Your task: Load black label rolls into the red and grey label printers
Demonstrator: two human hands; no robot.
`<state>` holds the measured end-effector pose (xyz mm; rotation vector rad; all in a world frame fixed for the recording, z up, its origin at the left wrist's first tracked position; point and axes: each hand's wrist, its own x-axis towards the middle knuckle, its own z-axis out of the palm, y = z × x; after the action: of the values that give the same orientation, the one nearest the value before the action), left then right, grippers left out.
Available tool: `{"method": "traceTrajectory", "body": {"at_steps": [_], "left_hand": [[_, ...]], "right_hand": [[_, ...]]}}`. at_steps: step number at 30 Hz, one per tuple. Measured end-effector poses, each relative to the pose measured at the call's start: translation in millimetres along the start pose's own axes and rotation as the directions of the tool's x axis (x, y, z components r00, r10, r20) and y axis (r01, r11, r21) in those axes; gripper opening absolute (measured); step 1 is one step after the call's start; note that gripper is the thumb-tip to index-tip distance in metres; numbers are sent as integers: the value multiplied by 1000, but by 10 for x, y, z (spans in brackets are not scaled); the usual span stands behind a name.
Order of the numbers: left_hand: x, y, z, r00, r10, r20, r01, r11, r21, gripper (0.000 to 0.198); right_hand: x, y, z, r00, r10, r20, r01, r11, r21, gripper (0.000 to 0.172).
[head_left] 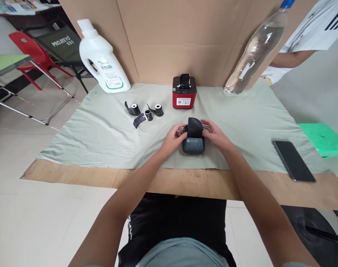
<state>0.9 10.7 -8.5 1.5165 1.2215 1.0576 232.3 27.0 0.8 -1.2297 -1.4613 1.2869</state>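
3 loose blk rolls [148, 115], 2 lil printers [194, 146] (1 red, 1 gry), 2 btls [105, 66] (1 wht, 1 clr), 1 phone [293, 160], 2 chairs [59, 42] in bg, plus 2 bare hands [173, 138]

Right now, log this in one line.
left hand: dark device, left side; right hand: its right side; black strip: standing up; red box: beyond

Cloth [247, 122] open, right fingers [208, 123] to phone [293, 161]; red printer [183, 99] obstructs ahead-left.
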Motion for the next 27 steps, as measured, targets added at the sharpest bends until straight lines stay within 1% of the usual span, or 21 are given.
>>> {"method": "traceTrajectory", "body": {"at_steps": [1, 2, 3, 4, 6, 8, 10, 11, 13, 14, 15, 17, 19, 20, 21, 22, 24, 25, 26, 27], "left_hand": [[-10, -14, 2, 1000, 15, -9, -15, 1000, 13, 37], [-21, -26, 4, 999, 32, -12, -32, 999, 26, 35], [-32, -37, 5, 999, 50, -14, -50, 998, 35, 34], [-42, -48, 6, 997, 69, -15, -69, 997, 41, 33], [-60, -72, 14, 995, 101, -19, -100, 994, 48, 38], [-76, -98, 31, 993, 112, -36, -110, 993, 52, 48], [-91, -122, 52, 992, 112, -61, -109, 992, 64, 53], [-100, -132, 61, 991, 113, -74, -108, 992, 70, 53], [-124, -138, 72, 989, 121, -82, -114, 990, 79, 53], [-140, -134, 74, 988, 131, -80, -123, 988, 89, 53], [-159, -123, 76, 987, 144, -73, -135, 985, 109, 53], [-209, -85, 82, 984, 175, -28, -166, 966, 199, 54], [-270, -32, 103, 973, 213, 85, -229, 904, 361, 54], [-301, -6, 120, 957, 231, 178, -287, 850, 441, 55], [-330, 17, 140, 926, 244, 289, -363, 787, 499, 57], [-355, 35, 162, 880, 248, 404, -446, 721, 530, 58], [-388, 57, 202, 774, 226, 591, -582, 620, 525, 59], [-396, 63, 217, 733, 203, 649, -621, 589, 517, 59], [-400, 68, 226, 708, 177, 684, -642, 567, 517, 60], [-400, 72, 231, 695, 154, 702, -650, 551, 523, 62]], "right_hand": [[-94, 7, 62, 995, 28, -95, -31, 999, -28, 53], [-201, 16, 141, 982, 49, -185, -60, 997, -55, 48], [-314, 24, 236, 970, 55, -237, -78, 993, -86, 50], [-426, 28, 345, 963, 52, -264, -88, 988, -126, 55], [-609, 17, 579, 959, -14, -284, -71, 956, -285, 67], [-705, -25, 797, 944, -61, -325, -96, 890, -445, 89], [-713, -85, 954, 919, -90, -383, -158, 807, -569, 110], [-699, -114, 1002, 907, -103, -408, -190, 765, -615, 115], [-670, -166, 1033, 890, -137, -435, -223, 701, -677, 115], [-665, -187, 1018, 883, -152, -443, -226, 690, -688, 110], [-668, -207, 981, 877, -164, -452, -222, 697, -682, 104], [-675, -246, 848, 862, -179, -475, -194, 748, -634, 92], [-623, -291, 639, 839, -203, -505, -155, 801, -579, 85], [-552, -314, 512, 822, -227, -523, -134, 814, -565, 85], [-444, -333, 376, 805, -255, -536, -113, 820, -560, 87], [-299, -345, 236, 794, -278, -540, -93, 823, -560, 83], [80, -340, -33, 785, -310, -537, -51, 831, -554, 71], [295, -321, -151, 779, -314, -543, -33, 843, -537, 66], [514, -293, -253, 780, -306, -545, -22, 858, -513, 63], [727, -259, -335, 788, -302, -536, -1, 870, -493, 62]]}}
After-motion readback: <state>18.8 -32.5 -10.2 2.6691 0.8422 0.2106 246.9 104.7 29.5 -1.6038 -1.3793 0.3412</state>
